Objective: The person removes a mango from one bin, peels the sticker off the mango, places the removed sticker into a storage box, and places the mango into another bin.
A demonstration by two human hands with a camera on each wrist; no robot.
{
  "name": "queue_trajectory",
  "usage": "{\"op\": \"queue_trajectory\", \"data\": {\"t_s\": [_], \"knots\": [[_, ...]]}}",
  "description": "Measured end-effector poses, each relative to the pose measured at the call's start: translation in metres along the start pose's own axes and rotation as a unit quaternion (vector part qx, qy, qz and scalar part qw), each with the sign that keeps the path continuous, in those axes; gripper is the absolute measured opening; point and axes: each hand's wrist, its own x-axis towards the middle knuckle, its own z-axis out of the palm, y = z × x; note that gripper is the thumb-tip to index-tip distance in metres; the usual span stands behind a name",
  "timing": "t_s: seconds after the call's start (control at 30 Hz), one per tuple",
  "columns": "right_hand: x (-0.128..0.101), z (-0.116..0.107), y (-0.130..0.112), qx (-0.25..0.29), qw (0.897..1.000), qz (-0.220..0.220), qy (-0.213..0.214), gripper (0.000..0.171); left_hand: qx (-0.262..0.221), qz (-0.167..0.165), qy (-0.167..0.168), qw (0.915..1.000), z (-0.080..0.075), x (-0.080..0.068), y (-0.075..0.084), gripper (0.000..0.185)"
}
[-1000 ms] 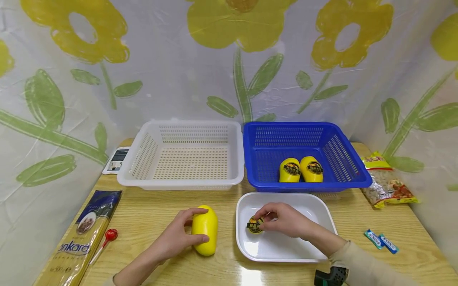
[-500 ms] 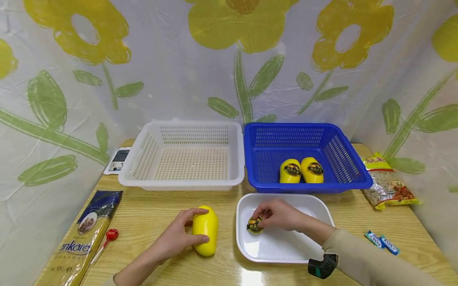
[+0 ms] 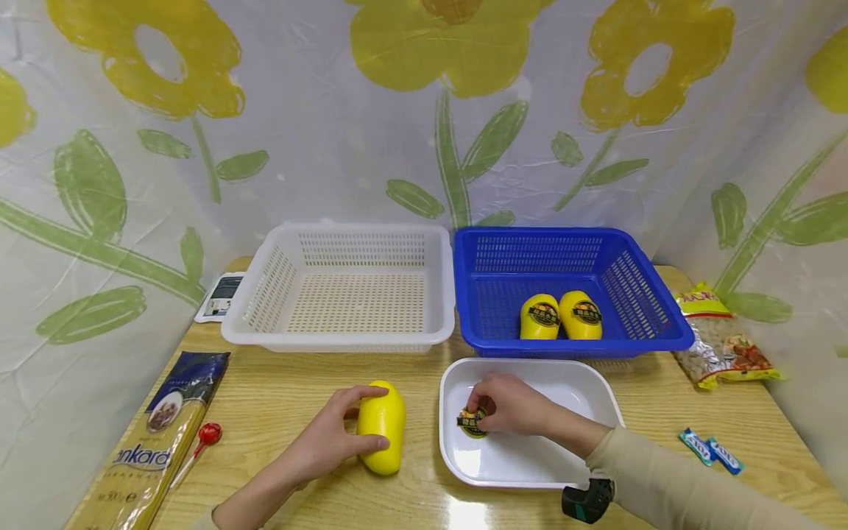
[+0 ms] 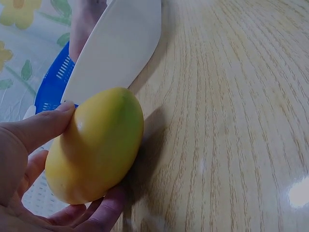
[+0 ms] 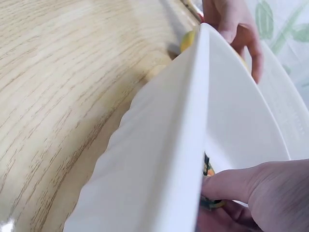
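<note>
My left hand (image 3: 323,442) holds a smooth yellow mango (image 3: 384,428) on the table, thumb on its near side and fingers at its far end. No label shows on this mango in the left wrist view. Inside the white tray (image 3: 523,483), my right hand (image 3: 513,405) pinches a round black-and-gold sticker (image 3: 469,422) between thumb and fingers. The tray wall partly hides that sticker (image 5: 207,166) in the right wrist view. Two mangoes (image 3: 559,316) bearing similar stickers lie in the blue basket (image 3: 490,342) behind the tray.
A white basket (image 3: 331,338) stands behind the mango, beside the blue one. At left lie a spaghetti pack (image 3: 149,442) and a red lollipop (image 3: 209,434). At right are a bag of peanuts (image 3: 718,342) and two small wrapped candies (image 3: 710,450).
My right forearm and elbow side have swung a little toward the left, and the right fingers have shifted slightly at the sticker. The left hand and mango have stayed put.
</note>
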Motion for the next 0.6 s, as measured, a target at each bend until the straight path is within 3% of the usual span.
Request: {"op": "queue_trajectory", "data": {"t_s": [0.17, 0.6], "knots": [[-0.0032, -0.0010, -0.0040, -0.009, 1.000, 0.006, 0.010, 0.017, 0.001, -0.001, 0.001, 1.0000, 0.0003, -0.0002, 0.0011, 0.063], [-0.0029, -0.0043, -0.0106, 0.055, 0.998, 0.015, -0.021, 0.012, -0.002, 0.006, 0.000, 1.0000, 0.0013, -0.0005, 0.0001, 0.062]]}}
